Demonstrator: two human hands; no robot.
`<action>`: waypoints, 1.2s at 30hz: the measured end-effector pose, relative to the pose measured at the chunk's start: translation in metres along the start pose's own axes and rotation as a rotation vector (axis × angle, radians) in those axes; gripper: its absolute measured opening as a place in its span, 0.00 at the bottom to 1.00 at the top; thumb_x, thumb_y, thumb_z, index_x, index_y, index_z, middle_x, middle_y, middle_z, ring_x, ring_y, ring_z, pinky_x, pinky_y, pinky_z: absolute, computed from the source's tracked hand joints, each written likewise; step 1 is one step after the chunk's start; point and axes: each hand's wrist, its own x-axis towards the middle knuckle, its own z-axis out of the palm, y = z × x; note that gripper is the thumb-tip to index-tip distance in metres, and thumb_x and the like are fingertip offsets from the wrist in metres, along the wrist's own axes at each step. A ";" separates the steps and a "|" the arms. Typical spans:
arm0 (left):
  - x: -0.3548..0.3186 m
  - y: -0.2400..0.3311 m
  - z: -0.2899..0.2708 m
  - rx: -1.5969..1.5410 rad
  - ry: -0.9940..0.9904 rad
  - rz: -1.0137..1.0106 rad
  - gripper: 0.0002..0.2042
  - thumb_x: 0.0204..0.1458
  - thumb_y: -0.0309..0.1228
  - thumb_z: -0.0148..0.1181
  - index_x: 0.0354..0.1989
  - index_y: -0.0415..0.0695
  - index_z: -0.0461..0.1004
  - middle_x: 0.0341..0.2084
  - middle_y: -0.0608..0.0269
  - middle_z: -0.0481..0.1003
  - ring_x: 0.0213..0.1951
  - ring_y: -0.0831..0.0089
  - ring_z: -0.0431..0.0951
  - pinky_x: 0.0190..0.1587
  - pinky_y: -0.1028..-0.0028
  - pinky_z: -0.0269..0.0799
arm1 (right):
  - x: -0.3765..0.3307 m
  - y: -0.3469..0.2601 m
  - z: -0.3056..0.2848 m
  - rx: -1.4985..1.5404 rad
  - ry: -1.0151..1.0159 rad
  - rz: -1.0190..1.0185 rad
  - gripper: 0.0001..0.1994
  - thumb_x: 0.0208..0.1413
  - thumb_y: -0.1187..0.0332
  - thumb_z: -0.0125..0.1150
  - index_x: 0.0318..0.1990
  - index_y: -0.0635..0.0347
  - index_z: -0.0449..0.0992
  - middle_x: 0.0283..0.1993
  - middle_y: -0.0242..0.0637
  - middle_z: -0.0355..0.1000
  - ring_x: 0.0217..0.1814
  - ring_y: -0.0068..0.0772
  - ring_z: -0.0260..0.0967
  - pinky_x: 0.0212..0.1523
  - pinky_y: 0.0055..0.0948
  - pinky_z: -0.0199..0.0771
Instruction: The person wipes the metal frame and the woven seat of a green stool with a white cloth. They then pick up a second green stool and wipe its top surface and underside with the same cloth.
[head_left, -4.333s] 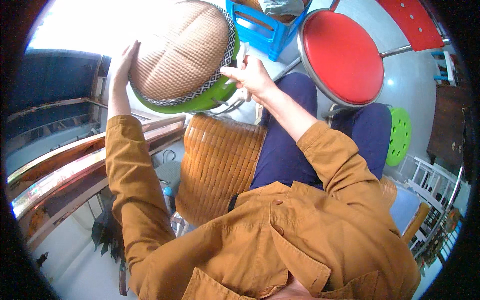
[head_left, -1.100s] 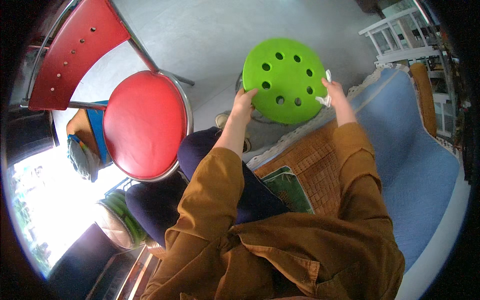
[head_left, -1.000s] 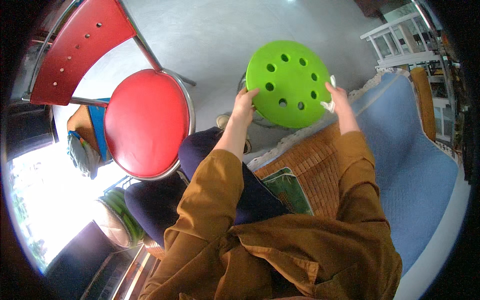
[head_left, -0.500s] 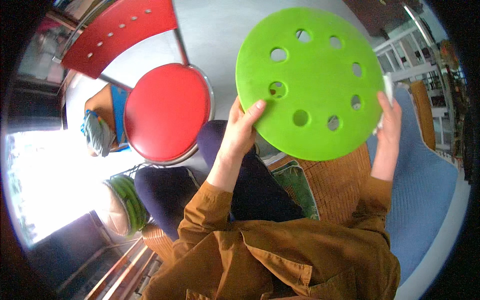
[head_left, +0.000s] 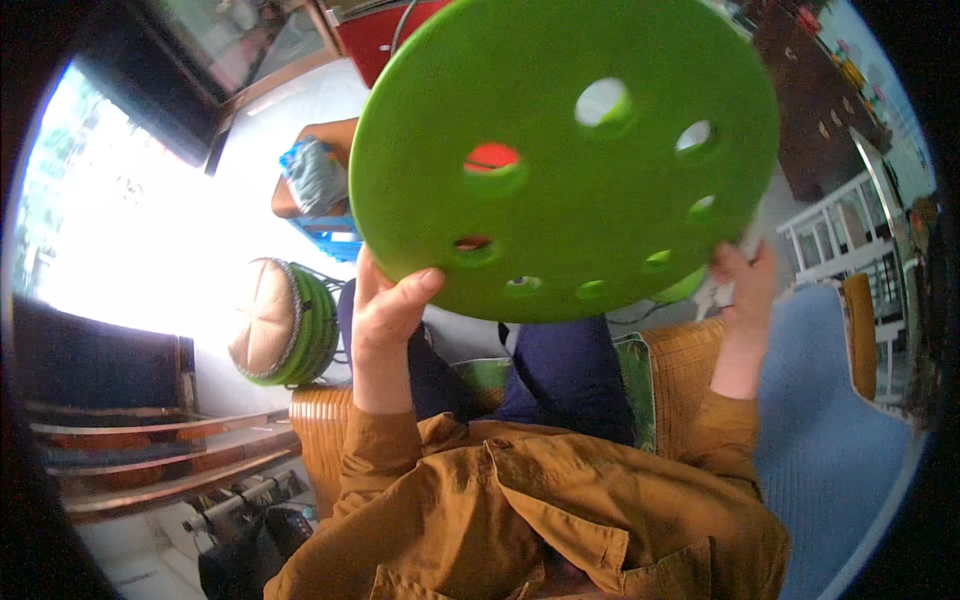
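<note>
A round green plastic stool seat (head_left: 560, 150) with several holes fills the upper middle of the view, raised close to the camera. My left hand (head_left: 385, 310) grips its lower left rim, thumb on the top face. My right hand (head_left: 742, 285) holds the lower right rim and also pinches something small and white against it. Both arms wear mustard-brown sleeves.
A green stool with a woven tan cushion (head_left: 280, 322) stands on the floor at left. A blue crate (head_left: 325, 235) lies behind it. I sit on a woven rattan seat (head_left: 680, 375); blue fabric (head_left: 830, 440) lies to the right, and white railings (head_left: 835, 235) stand further right.
I have lifted the green stool seat from the floor up toward the camera, so it now hides the red chair. Earlier my hands were on the cushioned stool.
</note>
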 end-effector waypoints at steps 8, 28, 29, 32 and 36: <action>-0.083 0.029 -0.081 0.109 0.136 0.017 0.36 0.44 0.19 0.71 0.64 0.33 0.62 0.55 0.51 0.74 0.56 0.61 0.75 0.60 0.65 0.70 | -0.028 0.086 0.085 0.062 -0.449 0.221 0.13 0.50 0.74 0.69 0.44 0.60 0.78 0.32 0.26 0.73 0.28 0.17 0.65 0.28 0.21 0.62; -0.153 0.006 -0.126 0.421 0.119 -0.242 0.32 0.44 0.20 0.73 0.61 0.36 0.68 0.50 0.60 0.76 0.51 0.72 0.75 0.55 0.72 0.71 | -0.061 0.149 0.070 -0.384 -0.723 0.087 0.18 0.55 0.76 0.65 0.54 0.65 0.74 0.50 0.36 0.77 0.52 0.26 0.72 0.54 0.31 0.72; -0.155 0.004 -0.125 0.424 0.141 -0.242 0.32 0.44 0.20 0.73 0.61 0.36 0.68 0.50 0.60 0.76 0.51 0.72 0.75 0.55 0.72 0.71 | -0.060 0.148 0.071 -0.443 -0.712 -0.003 0.16 0.55 0.75 0.64 0.52 0.65 0.75 0.48 0.35 0.78 0.50 0.25 0.72 0.52 0.31 0.72; -0.159 0.002 -0.120 0.460 0.170 -0.246 0.32 0.44 0.20 0.72 0.61 0.36 0.68 0.50 0.61 0.76 0.51 0.72 0.75 0.55 0.72 0.71 | -0.050 0.147 0.058 -0.465 -0.667 -0.040 0.12 0.57 0.73 0.64 0.48 0.65 0.77 0.42 0.33 0.79 0.43 0.23 0.72 0.45 0.30 0.73; -0.148 0.012 -0.111 0.547 0.153 -0.273 0.31 0.45 0.19 0.70 0.61 0.36 0.68 0.49 0.61 0.76 0.51 0.73 0.75 0.56 0.71 0.70 | -0.038 0.121 0.044 -0.429 -0.577 0.002 0.13 0.62 0.63 0.61 0.44 0.66 0.78 0.34 0.28 0.76 0.36 0.19 0.69 0.36 0.28 0.71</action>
